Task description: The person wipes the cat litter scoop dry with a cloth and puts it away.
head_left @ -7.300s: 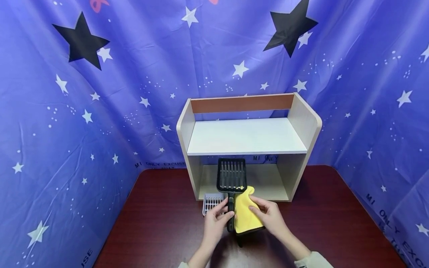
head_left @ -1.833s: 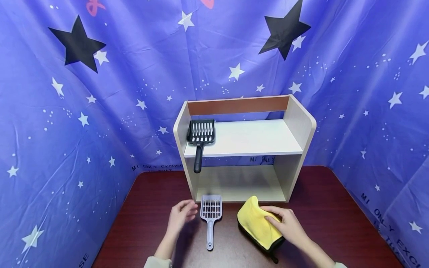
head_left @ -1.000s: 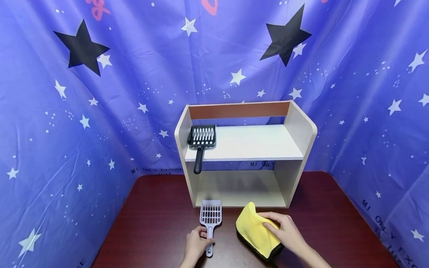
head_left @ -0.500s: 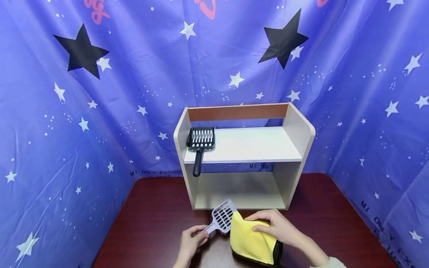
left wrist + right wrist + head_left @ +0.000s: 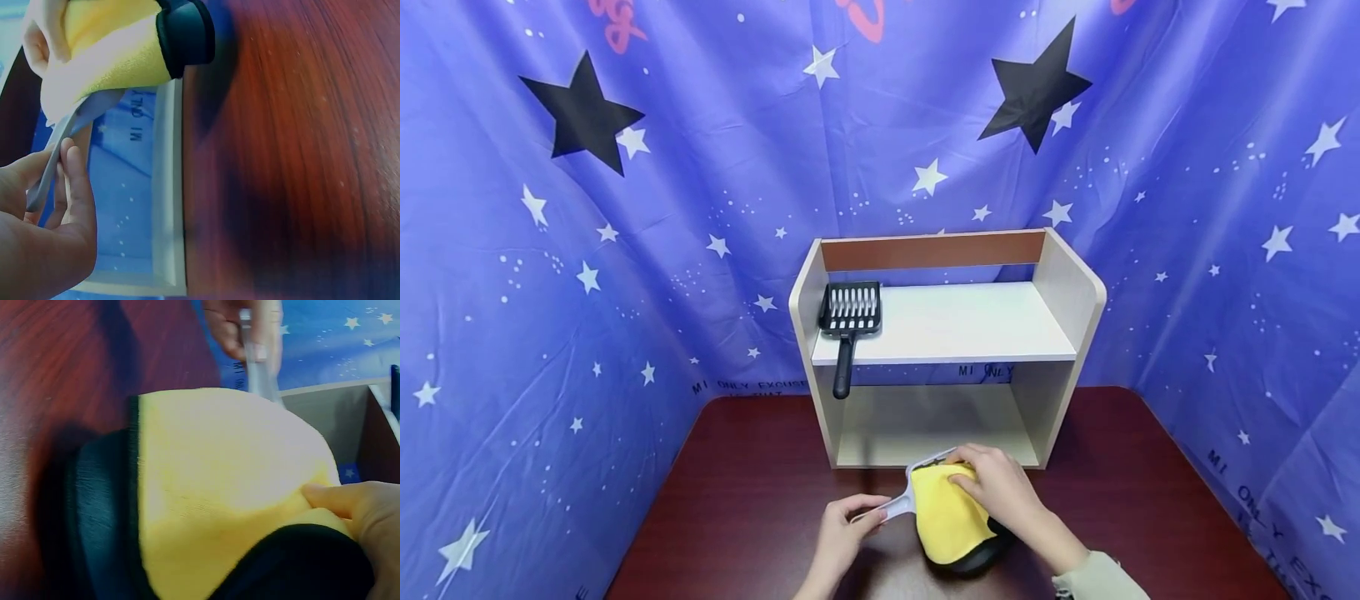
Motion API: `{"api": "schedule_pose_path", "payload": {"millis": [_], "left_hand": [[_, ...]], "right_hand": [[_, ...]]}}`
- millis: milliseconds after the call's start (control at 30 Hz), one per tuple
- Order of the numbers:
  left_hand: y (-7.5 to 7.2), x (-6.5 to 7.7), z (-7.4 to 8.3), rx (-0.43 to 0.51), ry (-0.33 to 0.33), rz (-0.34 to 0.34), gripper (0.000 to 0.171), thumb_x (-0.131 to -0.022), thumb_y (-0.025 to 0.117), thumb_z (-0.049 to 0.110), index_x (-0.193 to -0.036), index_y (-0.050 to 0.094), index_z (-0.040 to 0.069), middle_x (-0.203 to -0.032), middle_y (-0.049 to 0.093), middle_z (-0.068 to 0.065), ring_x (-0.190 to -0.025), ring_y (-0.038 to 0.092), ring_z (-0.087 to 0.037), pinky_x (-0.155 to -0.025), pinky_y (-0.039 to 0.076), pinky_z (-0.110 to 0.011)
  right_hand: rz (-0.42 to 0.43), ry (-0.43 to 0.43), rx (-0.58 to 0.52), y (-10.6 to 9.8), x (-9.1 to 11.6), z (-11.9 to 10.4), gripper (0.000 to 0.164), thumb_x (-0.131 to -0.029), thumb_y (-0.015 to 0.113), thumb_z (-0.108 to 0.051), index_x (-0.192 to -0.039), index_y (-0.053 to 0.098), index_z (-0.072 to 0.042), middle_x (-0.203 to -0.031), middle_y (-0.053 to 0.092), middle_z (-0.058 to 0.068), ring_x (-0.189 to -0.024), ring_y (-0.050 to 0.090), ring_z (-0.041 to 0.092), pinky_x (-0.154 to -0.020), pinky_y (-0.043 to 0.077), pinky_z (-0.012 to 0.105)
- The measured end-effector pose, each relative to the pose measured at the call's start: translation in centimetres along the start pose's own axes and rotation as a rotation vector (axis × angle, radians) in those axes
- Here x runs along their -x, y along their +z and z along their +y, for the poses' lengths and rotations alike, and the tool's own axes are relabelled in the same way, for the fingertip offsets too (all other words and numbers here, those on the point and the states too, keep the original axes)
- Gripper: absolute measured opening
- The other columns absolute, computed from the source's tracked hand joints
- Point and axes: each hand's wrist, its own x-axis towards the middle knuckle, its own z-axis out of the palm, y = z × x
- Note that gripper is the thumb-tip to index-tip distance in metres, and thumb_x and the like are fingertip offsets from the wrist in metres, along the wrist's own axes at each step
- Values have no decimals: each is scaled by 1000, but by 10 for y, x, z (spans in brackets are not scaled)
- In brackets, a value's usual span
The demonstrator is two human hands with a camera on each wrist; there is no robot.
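Note:
My left hand (image 5: 838,533) pinches the handle of a light grey slotted litter scoop (image 5: 897,505), raised over the table in front of the shelf unit. A yellow cloth (image 5: 946,517) with a black edge and dark reverse side is in my right hand (image 5: 1000,487), fingers pressing it over the scoop's head. Most of that head is hidden under the cloth. In the left wrist view, thumb and fingers grip the scoop's handle (image 5: 45,181). The right wrist view shows the cloth (image 5: 231,469) draped across the scoop, its lower part hanging down.
A black slotted litter scoop (image 5: 844,367) lies at the left end of the upper shelf (image 5: 970,325), its handle jutting past the front edge. The small shelf unit (image 5: 1078,300) stands at the back of the dark red table (image 5: 730,500). Starry blue curtains (image 5: 700,208) surround it.
The black scoop went from my left hand to the upper shelf. My left hand then lifted the grey scoop and turned it rightward, while the cloth came left over its head.

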Motion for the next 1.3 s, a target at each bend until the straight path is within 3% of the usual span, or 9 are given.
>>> {"api": "schedule_pose_path", "payload": {"millis": [233, 367, 600, 833, 1133, 1300], "left_hand": [[14, 1, 10, -59, 36, -10, 20, -80, 70, 0, -98, 69, -9, -93, 69, -23, -70, 63, -3, -65, 55, -18], [19, 2, 15, -133, 51, -2, 18, -79, 71, 1, -96, 71, -4, -91, 71, -18, -70, 62, -1, -64, 53, -15], [25, 14, 48, -209, 101, 8, 17, -77, 70, -3, -94, 71, -6, -89, 70, -21, -73, 64, -7, -66, 53, -17], [17, 3, 18, -184, 124, 9, 18, -77, 73, 2, -94, 73, -1, -90, 71, -15, -73, 65, -5, -67, 55, -19], [9, 2, 12, -170, 152, -1, 19, -77, 74, 6, -94, 73, 0, -89, 70, -15, -74, 65, -5, -68, 56, -21], [2, 5, 12, -160, 134, 10, 18, -77, 73, 2, -95, 72, -2, -90, 70, -18, -73, 64, -5, -67, 56, -20]], "right_hand": [[145, 70, 90, 13, 5, -3, 26, -69, 83, -26, -81, 61, -26, -81, 60, -16, -57, 54, 7, -46, 38, 21], [159, 114, 114, 16, 7, -2, 28, -69, 83, -24, -80, 57, -23, -79, 57, -14, -51, 47, 7, -42, 33, 20], [163, 149, 117, 19, 7, 1, 30, -69, 83, -23, -79, 55, -20, -79, 57, -10, -50, 48, 11, -42, 34, 24], [183, 156, 113, 17, 6, 9, 31, -69, 84, -22, -78, 54, -19, -80, 58, -9, -51, 48, 12, -42, 34, 25], [203, 168, 108, 9, 7, 20, 32, -69, 84, -22, -77, 53, -18, -78, 57, -7, -51, 47, 11, -42, 34, 25], [220, 167, 116, 4, 9, 30, 31, -68, 84, -21, -77, 54, -18, -77, 56, -6, -51, 46, 11, -41, 35, 25]]}}
